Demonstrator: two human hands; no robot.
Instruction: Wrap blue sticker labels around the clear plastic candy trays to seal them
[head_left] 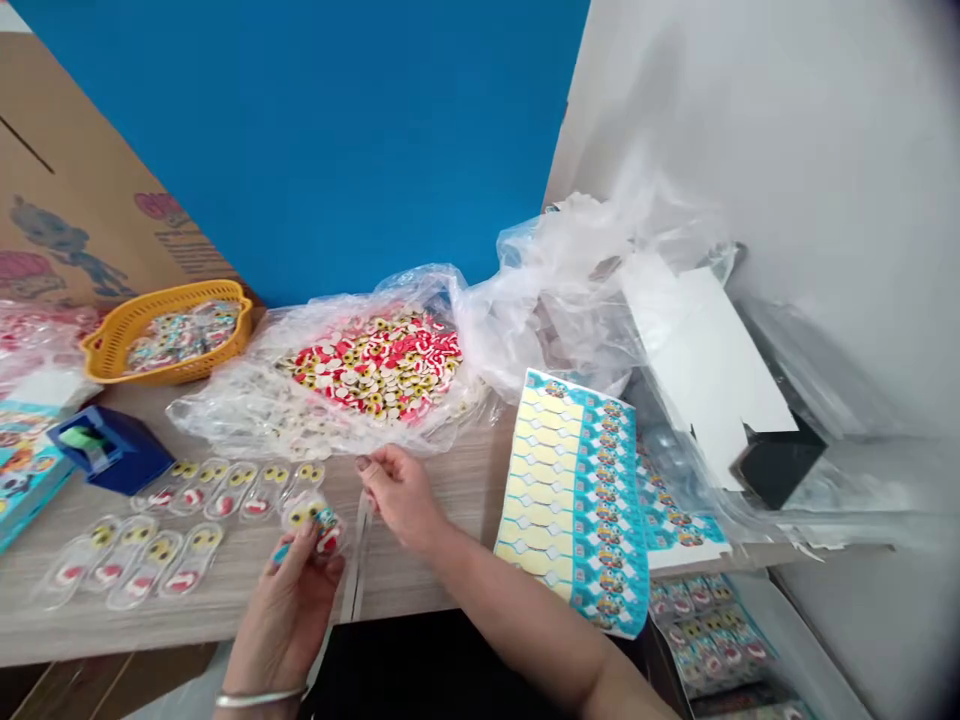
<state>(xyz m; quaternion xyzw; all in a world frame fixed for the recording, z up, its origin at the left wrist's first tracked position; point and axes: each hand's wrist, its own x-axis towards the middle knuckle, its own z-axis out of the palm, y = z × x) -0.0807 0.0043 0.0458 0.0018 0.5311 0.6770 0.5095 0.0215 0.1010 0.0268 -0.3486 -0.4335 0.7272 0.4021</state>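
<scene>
My left hand is closed on a clear plastic pack with yellow eye pieces, a red-and-white piece and a bit of blue printed label. Its fingers hide part of the pack. To the right, my right hand is held above the table, thumb and fingers pressed together by the near edge of the plastic bag; anything between the fingertips is too small to make out. Several similar clear packs lie in two rows on the left. A sheet of blue-and-yellow labels lies right of my right forearm.
Loose red, white and yellow pieces fill an opened plastic bag. A yellow basket holds small packs. A blue tape dispenser stands at left. Crumpled plastic and white card pile up at right. A blue panel rises behind.
</scene>
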